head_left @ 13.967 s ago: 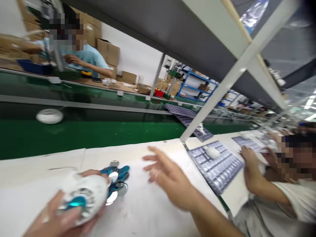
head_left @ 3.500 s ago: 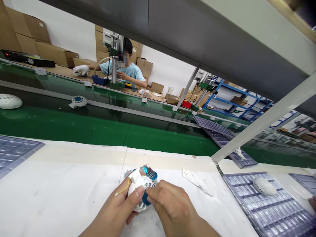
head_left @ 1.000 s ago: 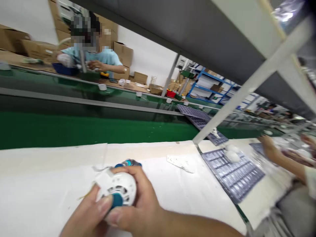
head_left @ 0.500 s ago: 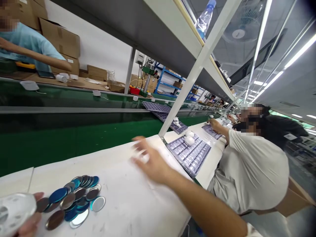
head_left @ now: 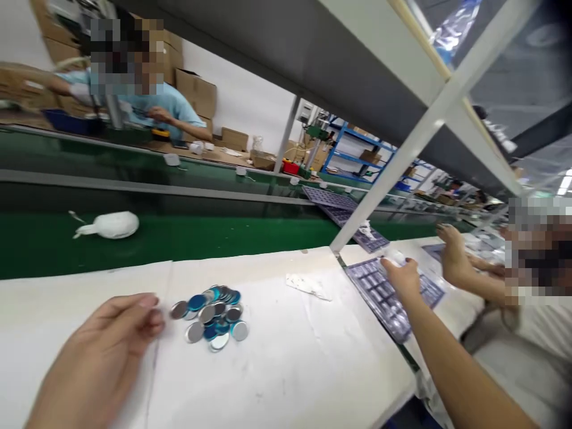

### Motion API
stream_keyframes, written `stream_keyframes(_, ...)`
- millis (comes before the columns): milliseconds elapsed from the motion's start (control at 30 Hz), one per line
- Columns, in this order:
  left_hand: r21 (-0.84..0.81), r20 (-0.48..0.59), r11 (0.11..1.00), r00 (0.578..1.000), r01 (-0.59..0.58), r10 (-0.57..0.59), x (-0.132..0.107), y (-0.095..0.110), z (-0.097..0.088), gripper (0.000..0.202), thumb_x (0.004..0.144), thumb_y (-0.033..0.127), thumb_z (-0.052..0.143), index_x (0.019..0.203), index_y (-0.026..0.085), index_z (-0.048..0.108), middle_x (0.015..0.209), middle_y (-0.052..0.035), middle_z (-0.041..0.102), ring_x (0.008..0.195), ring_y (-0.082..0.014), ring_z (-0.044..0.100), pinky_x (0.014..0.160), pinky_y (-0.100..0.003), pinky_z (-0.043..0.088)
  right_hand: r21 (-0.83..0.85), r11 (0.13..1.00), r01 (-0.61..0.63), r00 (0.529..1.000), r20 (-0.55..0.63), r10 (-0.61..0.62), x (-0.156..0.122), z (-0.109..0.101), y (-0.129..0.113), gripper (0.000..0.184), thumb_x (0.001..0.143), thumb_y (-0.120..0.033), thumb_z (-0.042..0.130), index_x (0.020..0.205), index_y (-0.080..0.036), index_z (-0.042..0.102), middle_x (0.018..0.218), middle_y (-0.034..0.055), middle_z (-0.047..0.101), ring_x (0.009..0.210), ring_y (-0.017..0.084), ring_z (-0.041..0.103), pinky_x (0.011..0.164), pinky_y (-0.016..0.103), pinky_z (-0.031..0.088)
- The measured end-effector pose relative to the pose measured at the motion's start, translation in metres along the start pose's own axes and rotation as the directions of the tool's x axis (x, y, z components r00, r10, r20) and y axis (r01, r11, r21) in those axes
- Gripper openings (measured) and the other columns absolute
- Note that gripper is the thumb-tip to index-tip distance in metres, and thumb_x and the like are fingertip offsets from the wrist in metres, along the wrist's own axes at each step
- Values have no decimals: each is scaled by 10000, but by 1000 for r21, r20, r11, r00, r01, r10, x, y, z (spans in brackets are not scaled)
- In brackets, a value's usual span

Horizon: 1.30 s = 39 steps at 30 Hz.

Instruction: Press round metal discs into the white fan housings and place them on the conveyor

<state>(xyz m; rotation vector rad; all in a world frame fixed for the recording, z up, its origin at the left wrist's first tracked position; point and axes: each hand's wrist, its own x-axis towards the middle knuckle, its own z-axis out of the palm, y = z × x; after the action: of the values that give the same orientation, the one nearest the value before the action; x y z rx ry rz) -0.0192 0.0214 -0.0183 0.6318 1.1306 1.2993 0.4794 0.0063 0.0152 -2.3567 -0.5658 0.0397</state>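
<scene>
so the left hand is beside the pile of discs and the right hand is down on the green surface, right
The right hand is not on the green surface: the head view shows it at the plastic tray. The left hand is beside the pile of discs, as you say.

The right hand (head_left: 404, 280) partly hides a white shell (head_left: 395, 257); the bottom edge cuts the left hand (head_left: 105, 342) near its wrist.

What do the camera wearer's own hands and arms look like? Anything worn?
Left hand and right hand: both five-fingered, no gloves, rings or wristbands visible. Right forearm shows no sleeve, watch or markings. Fine detail is blurred.
</scene>
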Motion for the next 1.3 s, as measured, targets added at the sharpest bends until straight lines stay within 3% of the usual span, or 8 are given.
stream_keyframes(133, 44, 228, 999, 974, -30, 19, -26, 7, 17, 153, 944, 285, 641, 866, 177, 716, 746, 51, 703, 695, -128, 638, 674, -204, 565, 192, 950, 248, 933, 217, -287, -89, 18, -23, 756, 795, -458, 733, 1440, -211, 425, 1148, 99, 662, 997, 308, 647, 914, 449, 504)
stream_keyframes(167, 66, 292, 998, 956, -3, -17, -32, 5, 21, 267, 970, 370, 586, 879, 163, 730, 735, 17, 704, 702, -152, 646, 685, -235, 574, 284, 909, 305, 872, 300, -387, -121, 22, -31, 782, 757, -467, 746, 1436, -253, 422, 1097, 55, 681, 939, 278, 663, 877, 412, 524)
stream_keyframes(233, 61, 391, 993, 912, 104, -120, -42, -1, 28, 438, 982, 510, 489, 979, 151, 740, 800, -50, 726, 754, -208, 679, 707, -305, 591, 604, 710, 362, 621, 412, -667, -186, 30, -50, 870, 748, -443, 749, 1485, -243, 334, 1144, 74, 660, 1031, 287, 640, 930, 431, 498)
stream_keyframes(333, -105, 453, 953, 867, 284, -208, -51, -11, 34, 397, 955, 519, 531, 1177, 227, 682, 1048, -84, 734, 785, -225, 693, 723, -367, 601, 730, 600, 328, 392, 472, -789, -256, 43, -80, 940, 694, -432, 826, 1486, -244, 355, 1241, 106, 604, 1124, 307, 590, 979, 463, 471)
stream_keyframes(500, -280, 312, 934, 941, 223, -131, -39, -13, 31, 290, 949, 411, 572, 1087, 183, 687, 872, -81, 722, 665, -191, 627, 643, -327, 581, 804, 289, 521, 46, 311, -949, -254, 58, -104, 351, 941, -284, 603, 1288, -233, 612, 1077, 83, 660, 1010, 250, 587, 908, 415, 492)
stream_keyframes(633, -295, 163, 936, 975, 195, -152, -27, -9, 24, 317, 899, 428, 625, 1081, 174, 678, 933, -114, 725, 587, -172, 583, 499, -277, 522, 603, 175, 778, -211, 513, -832, -223, 68, -97, 330, 942, -90, 536, 1152, -264, 720, 951, 67, 613, 896, 226, 575, 767, 340, 502)
stream_keyframes(967, -164, 243, 959, 951, 233, -189, -36, -11, 28, 377, 889, 558, 598, 916, 189, 669, 682, -22, 612, 542, -149, 480, 501, -261, 461, 586, 151, 796, -223, 516, -827, -218, 87, -91, 213, 990, -153, 541, 1037, -179, 747, 842, 58, 613, 786, 195, 584, 683, 276, 467)
stream_keyframes(1300, -63, 313, 984, 940, 167, -140, -41, -16, 27, 402, 939, 556, 528, 1092, 203, 645, 728, -9, 622, 548, -146, 447, 568, -276, 446, 595, 518, 614, -53, 686, -726, -224, 69, -96, 251, 943, -116, 511, 1124, -212, 655, 884, 26, 740, 766, 192, 658, 683, 280, 476)
